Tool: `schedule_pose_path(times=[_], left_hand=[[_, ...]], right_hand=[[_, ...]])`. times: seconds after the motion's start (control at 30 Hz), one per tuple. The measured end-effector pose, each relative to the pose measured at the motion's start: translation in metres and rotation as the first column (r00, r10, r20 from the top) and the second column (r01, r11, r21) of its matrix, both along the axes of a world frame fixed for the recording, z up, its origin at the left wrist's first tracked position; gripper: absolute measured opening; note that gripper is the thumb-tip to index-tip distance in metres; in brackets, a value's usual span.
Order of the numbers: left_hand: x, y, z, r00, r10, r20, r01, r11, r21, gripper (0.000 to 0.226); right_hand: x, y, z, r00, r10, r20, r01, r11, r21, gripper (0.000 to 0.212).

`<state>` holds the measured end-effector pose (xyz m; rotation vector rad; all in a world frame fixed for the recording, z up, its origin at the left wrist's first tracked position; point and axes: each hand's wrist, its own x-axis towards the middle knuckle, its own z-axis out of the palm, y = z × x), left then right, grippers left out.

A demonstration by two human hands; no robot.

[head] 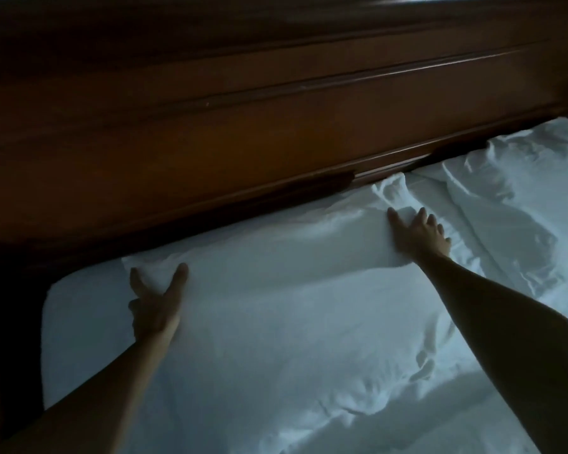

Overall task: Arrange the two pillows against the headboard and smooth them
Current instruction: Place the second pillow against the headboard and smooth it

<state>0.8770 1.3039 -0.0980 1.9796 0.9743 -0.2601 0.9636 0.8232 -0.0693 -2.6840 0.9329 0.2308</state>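
Observation:
A white pillow (276, 290) lies lengthwise along the dark wooden headboard (243, 119), its far edge touching the board. My left hand (156, 306) lies on the pillow's left end with thumb and fingers spread. My right hand (420, 234) presses flat on its right end, fingers apart, beside a bunched corner of the case. A second white pillow (512, 198), creased and rumpled, lies at the right against the headboard, apart from both hands.
White bed sheet (309, 427) covers the mattress in front of the pillows, wrinkled near my right forearm. The mattress's rounded corner (56, 296) ends at the left, with dark floor space beyond it. The room is dim.

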Motion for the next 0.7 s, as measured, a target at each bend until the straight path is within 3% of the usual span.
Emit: schedule_pose_path(times=[0.1, 0.17, 0.47, 0.7], left_hand=[[-0.003, -0.011, -0.003, 0.999, 0.03, 0.029, -0.03, 0.999, -0.025, 0.125], [-0.003, -0.02, 0.002, 0.997, 0.064, 0.043, -0.064, 0.998, -0.016, 0.12], [0.007, -0.026, 0.004, 0.974, 0.124, 0.19, -0.136, 0.989, 0.05, 0.09], [0.014, -0.032, 0.015, 0.955, 0.124, 0.268, -0.146, 0.987, 0.062, 0.078]], right_hand=[[0.018, -0.016, -0.012, 0.999, -0.006, -0.044, 0.006, 1.0, 0.017, 0.127], [0.022, -0.016, -0.017, 0.998, -0.006, -0.059, 0.01, 0.998, 0.065, 0.125], [0.023, 0.001, -0.007, 0.989, 0.1, 0.113, -0.107, 0.993, 0.054, 0.06], [0.027, 0.005, -0.001, 0.958, 0.173, 0.23, -0.173, 0.985, -0.019, 0.038]])
